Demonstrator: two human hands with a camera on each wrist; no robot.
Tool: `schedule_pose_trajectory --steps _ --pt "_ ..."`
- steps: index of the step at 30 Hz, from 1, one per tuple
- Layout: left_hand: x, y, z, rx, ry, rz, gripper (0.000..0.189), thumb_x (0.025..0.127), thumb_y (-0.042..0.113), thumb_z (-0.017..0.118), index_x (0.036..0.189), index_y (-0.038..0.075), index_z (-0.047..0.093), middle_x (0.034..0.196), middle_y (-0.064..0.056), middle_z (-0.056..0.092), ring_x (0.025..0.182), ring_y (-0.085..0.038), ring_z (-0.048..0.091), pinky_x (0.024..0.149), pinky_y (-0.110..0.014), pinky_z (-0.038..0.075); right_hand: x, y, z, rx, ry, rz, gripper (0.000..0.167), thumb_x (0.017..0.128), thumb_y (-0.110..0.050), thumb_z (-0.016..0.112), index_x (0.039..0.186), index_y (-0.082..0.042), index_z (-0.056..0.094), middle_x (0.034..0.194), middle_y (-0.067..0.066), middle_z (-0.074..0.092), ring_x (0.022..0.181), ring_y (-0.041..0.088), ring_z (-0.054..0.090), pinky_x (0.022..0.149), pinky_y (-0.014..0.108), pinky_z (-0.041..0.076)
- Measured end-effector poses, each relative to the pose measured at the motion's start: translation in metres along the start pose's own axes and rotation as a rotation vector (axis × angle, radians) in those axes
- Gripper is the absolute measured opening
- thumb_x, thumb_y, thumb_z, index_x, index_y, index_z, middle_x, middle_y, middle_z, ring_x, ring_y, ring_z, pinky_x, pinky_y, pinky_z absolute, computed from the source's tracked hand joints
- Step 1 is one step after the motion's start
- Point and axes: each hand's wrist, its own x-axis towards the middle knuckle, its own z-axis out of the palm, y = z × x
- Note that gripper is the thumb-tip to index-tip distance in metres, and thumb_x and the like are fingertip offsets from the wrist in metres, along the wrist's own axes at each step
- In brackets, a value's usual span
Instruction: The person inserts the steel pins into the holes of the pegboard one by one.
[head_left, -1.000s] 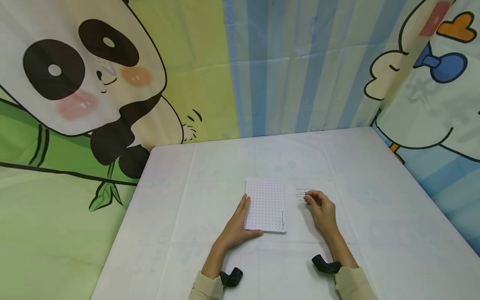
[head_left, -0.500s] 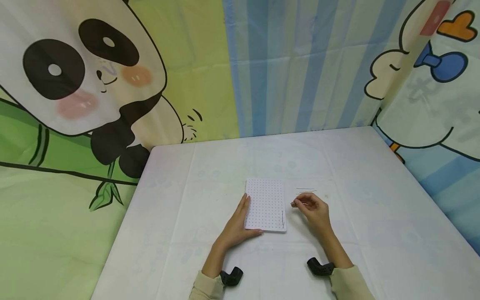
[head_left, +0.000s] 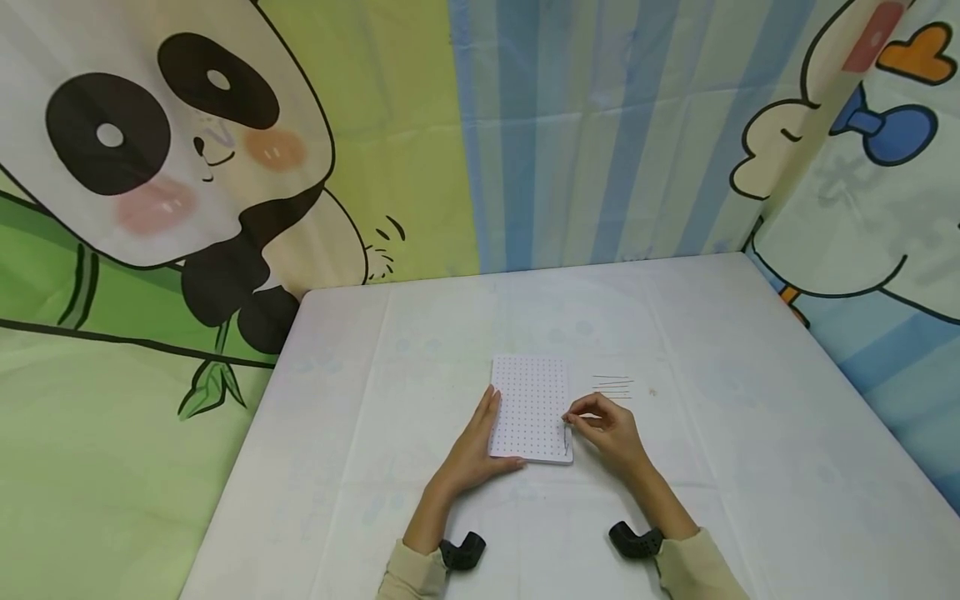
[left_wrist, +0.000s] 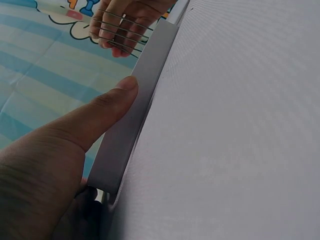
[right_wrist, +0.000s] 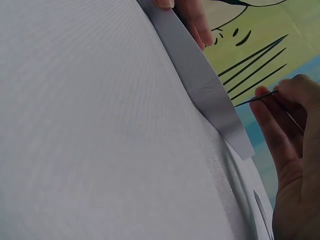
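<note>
A white pegboard (head_left: 528, 408) with rows of small holes lies on the table. My left hand (head_left: 471, 452) rests against its corner, fingers straight along the left side and thumb on the near edge (left_wrist: 118, 107). Over the board's right edge, my right hand (head_left: 609, 427) pinches a thin metal pin (right_wrist: 243, 103) between thumb and forefinger. The pin's lower end meets the board's top face; whether it is inside a hole I cannot tell. Several similar standing pins (right_wrist: 256, 67) rise from the board in a row beside it.
Several loose pins (head_left: 613, 383) lie roughly parallel on the white table (head_left: 420, 350), right of the board. One loose pin (right_wrist: 262, 212) shows near the right wrist. Behind the table hangs a cartoon-printed curtain (head_left: 570, 133).
My right hand has picked a pin up from the loose ones and moved left and nearer, to the board's right edge. The left hand has stayed at the board's corner.
</note>
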Motion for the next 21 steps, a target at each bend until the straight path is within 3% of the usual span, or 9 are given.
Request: schedule_pose_trajectory --steps 21 --pt "0.0014 -0.0022 0.0001 -0.003 0.000 0.012 0.116 0.067 0.047 0.078 0.149 0.009 0.007 0.155 -0.005 0.000 0.139 -0.022 0.010 0.107 -0.041 0.024 0.0024 -0.0020 0.0037 -0.198 -0.032 -0.007 0.016 0.074 0.014 0.068 0.085 0.006 0.061 0.082 0.016 0.064 0.077 0.029 0.064 0.064 0.030 0.054"
